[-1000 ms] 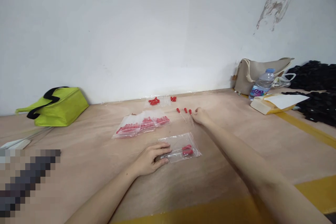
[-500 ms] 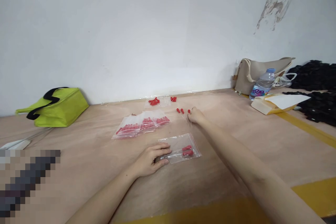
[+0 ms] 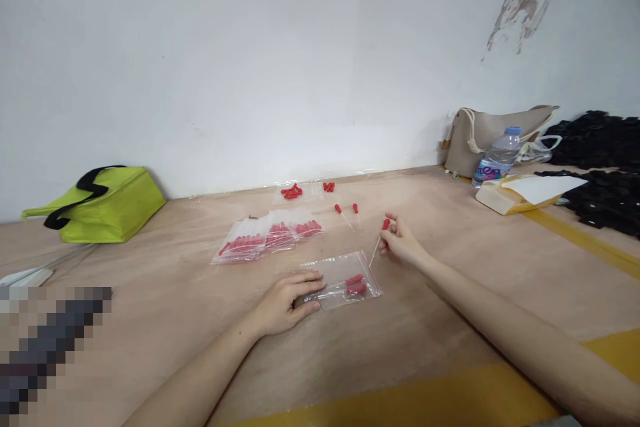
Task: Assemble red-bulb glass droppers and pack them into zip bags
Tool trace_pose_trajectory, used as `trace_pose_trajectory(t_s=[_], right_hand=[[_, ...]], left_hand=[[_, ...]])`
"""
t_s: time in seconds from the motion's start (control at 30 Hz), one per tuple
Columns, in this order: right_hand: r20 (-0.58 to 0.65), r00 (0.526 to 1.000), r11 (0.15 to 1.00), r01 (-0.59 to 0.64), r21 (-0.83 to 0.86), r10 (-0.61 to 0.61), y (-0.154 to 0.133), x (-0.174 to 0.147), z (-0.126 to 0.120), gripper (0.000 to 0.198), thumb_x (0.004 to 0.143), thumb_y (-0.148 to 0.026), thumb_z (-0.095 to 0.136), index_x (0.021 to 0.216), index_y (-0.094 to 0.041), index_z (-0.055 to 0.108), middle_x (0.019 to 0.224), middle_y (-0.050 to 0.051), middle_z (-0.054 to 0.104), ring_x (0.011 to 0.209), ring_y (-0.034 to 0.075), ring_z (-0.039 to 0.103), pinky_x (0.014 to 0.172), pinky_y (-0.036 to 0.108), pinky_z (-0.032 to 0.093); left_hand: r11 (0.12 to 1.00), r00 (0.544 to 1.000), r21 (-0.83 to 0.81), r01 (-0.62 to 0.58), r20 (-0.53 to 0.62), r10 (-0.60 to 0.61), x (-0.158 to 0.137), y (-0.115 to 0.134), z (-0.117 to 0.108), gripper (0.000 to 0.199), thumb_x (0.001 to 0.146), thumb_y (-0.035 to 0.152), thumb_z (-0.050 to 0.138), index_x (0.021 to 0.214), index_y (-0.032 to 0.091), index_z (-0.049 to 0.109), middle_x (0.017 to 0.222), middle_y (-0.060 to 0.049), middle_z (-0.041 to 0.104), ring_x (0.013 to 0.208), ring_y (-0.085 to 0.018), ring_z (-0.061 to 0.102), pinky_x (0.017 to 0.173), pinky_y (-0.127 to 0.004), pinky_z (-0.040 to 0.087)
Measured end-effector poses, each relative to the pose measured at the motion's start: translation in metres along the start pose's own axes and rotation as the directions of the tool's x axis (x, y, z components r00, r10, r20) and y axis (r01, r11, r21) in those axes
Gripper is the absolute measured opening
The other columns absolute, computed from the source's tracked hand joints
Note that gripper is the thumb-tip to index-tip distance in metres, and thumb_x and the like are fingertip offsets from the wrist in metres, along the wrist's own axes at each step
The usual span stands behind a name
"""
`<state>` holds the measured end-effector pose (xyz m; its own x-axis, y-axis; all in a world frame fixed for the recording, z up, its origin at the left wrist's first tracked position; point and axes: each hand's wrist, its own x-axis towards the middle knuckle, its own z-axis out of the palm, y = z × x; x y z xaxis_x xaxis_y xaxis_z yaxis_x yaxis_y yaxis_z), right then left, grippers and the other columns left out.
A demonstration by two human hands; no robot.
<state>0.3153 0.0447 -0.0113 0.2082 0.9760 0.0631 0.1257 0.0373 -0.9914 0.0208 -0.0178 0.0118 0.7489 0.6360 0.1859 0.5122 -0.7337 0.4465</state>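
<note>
My right hand [image 3: 399, 240] pinches a dropper [image 3: 385, 225] by its red bulb. The dropper's thin clear stem slants down toward the open end of a clear zip bag [image 3: 334, 268]. My left hand [image 3: 295, 300] lies with fingers stretched over the bag's left part. Inside the bag are two red-bulbed droppers [image 3: 356, 289], bulbs to the right. Beyond the bag, two loose droppers [image 3: 339, 209] lie on the table with their red bulbs pointing away from me.
Filled zip bags of droppers [image 3: 245, 245] overlap left of centre. Red bulbs [image 3: 292, 191] lie near the wall. A lime-green bag [image 3: 115, 207] stands left. At right are a water bottle [image 3: 497, 157], a beige bag [image 3: 463, 140], an open carton [image 3: 520, 195] and black pieces [image 3: 600, 140].
My right hand has picked up one dropper from the group of three and brought it nearer, to the right of the bag. My left hand stays on the bag.
</note>
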Motion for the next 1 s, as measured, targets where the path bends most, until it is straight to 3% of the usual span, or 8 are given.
trace_pose_trajectory(t_s=[0.17,0.27,0.47,0.63,0.77,0.9,1.0], right_hand=[[0.009,0.993,0.952,-0.113,0.284,0.115,-0.002,-0.029,0.005,0.036,0.069,-0.015,0.053,0.099,-0.023,0.036,0.059,-0.008,0.047,0.048,0.009,0.054,0.046,0.022,0.048],[0.13,0.985,0.931,-0.154,0.332,0.116,-0.003,-0.035,0.008,0.028,0.069,-0.02,0.059,0.092,-0.021,0.042,0.064,-0.005,0.055,0.056,0.009,0.058,0.057,0.023,0.05],[0.429,0.903,0.99,-0.075,0.123,0.015,0.001,-0.04,0.0,0.035,0.059,-0.034,0.069,0.085,-0.014,0.058,0.073,0.001,0.064,0.062,0.01,0.058,0.063,0.025,0.047],[0.457,0.888,0.999,0.042,0.027,-0.05,-0.008,-0.048,0.006,0.031,0.054,-0.033,0.072,0.075,-0.015,0.058,0.062,-0.002,0.061,0.051,0.008,0.053,0.051,0.021,0.043],[0.465,0.885,0.999,0.02,0.036,-0.035,-0.01,-0.053,0.016,0.023,0.06,-0.037,0.067,0.069,-0.017,0.058,0.056,-0.002,0.06,0.053,0.012,0.056,0.051,0.024,0.044],[0.534,0.844,0.999,0.047,0.026,-0.054,-0.007,-0.053,0.016,0.024,0.067,-0.04,0.059,0.07,-0.017,0.063,0.068,0.001,0.064,0.065,0.014,0.059,0.061,0.026,0.046],[0.514,0.857,0.996,0.059,-0.072,-0.013,-0.006,-0.044,0.01,0.026,0.068,-0.039,0.058,0.079,-0.016,0.064,0.062,-0.001,0.061,0.05,0.009,0.052,0.049,0.021,0.041]], left_hand=[[1.0,1.0,0.0,0.014,-0.021,-0.014,0.001,0.003,-0.001,0.042,0.083,0.035,0.048,0.124,0.026,0.044,0.123,-0.003,0.051,0.115,-0.019,0.045,0.097,-0.037,0.036],[0.999,0.999,0.008,0.034,-0.031,-0.034,0.0,0.004,-0.002,0.045,0.082,0.036,0.049,0.126,0.026,0.041,0.125,-0.004,0.049,0.115,-0.02,0.045,0.097,-0.038,0.036],[0.999,0.999,0.005,0.046,-0.029,-0.046,-0.001,0.006,-0.003,0.049,0.082,0.035,0.049,0.129,0.027,0.036,0.129,-0.003,0.045,0.117,-0.02,0.042,0.098,-0.037,0.035],[0.999,0.999,-0.011,0.04,-0.029,-0.041,0.0,0.005,-0.002,0.049,0.082,0.034,0.05,0.128,0.027,0.036,0.129,-0.003,0.045,0.116,-0.021,0.042,0.097,-0.038,0.035],[0.999,0.999,-0.008,0.037,-0.03,-0.037,0.0,0.003,-0.001,0.049,0.082,0.034,0.05,0.128,0.027,0.037,0.128,-0.003,0.046,0.116,-0.02,0.043,0.097,-0.037,0.035],[0.999,0.999,-0.006,0.037,-0.038,-0.037,-0.001,0.004,-0.002,0.048,0.082,0.033,0.049,0.128,0.027,0.037,0.128,-0.003,0.046,0.115,-0.02,0.043,0.097,-0.037,0.036],[1.0,0.999,0.002,0.029,-0.032,-0.029,0.0,0.005,-0.002,0.046,0.083,0.034,0.049,0.127,0.026,0.039,0.127,-0.004,0.047,0.115,-0.02,0.043,0.097,-0.036,0.035]])
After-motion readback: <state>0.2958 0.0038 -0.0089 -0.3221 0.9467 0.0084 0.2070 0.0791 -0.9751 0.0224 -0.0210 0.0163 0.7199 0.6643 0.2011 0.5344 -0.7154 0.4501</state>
